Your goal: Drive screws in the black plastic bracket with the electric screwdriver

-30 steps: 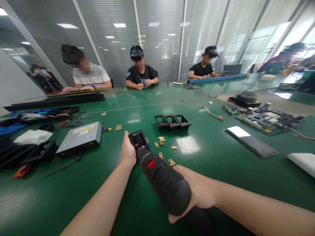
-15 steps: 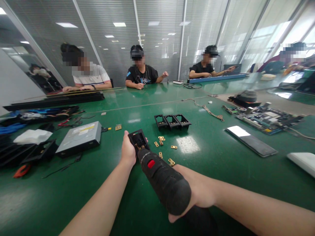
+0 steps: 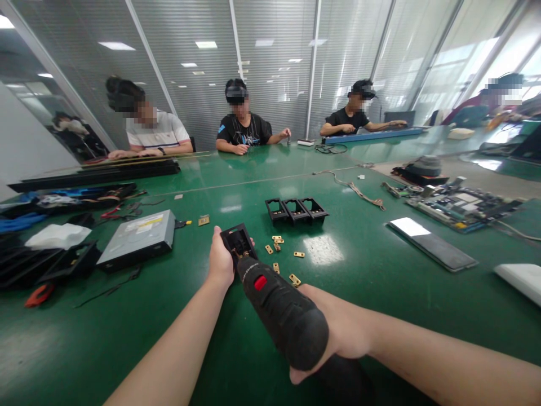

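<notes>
My left hand (image 3: 222, 257) grips a black plastic frame (image 3: 237, 237) by its left side, just above the green table. Wrapped round the handle of a black cordless drill (image 3: 284, 313) is my right hand (image 3: 332, 324); most of its fingers are hidden behind the tool. The drill, with a red switch on top, points into the frame, where brass-coloured metal shows near its tip. Whether the bit touches a screw cannot be made out. Several small brass plates (image 3: 299, 254) with holes lie just right of the frame. Behind them stand three more black frames (image 3: 296, 210) in a row.
A silver disc drive (image 3: 137, 238) lies at left, beside black parts and tools. On the right are a phone (image 3: 431, 242), a circuit board (image 3: 460, 203) and a white object (image 3: 519, 282). Cables (image 3: 359, 192) cross the table's middle. Several people sit along the far side.
My hands, the frame and the drill hold nearly the same position. Across the table, one person's hand has moved to a small upright object, and another person's hands have shifted over the blue bar.
</notes>
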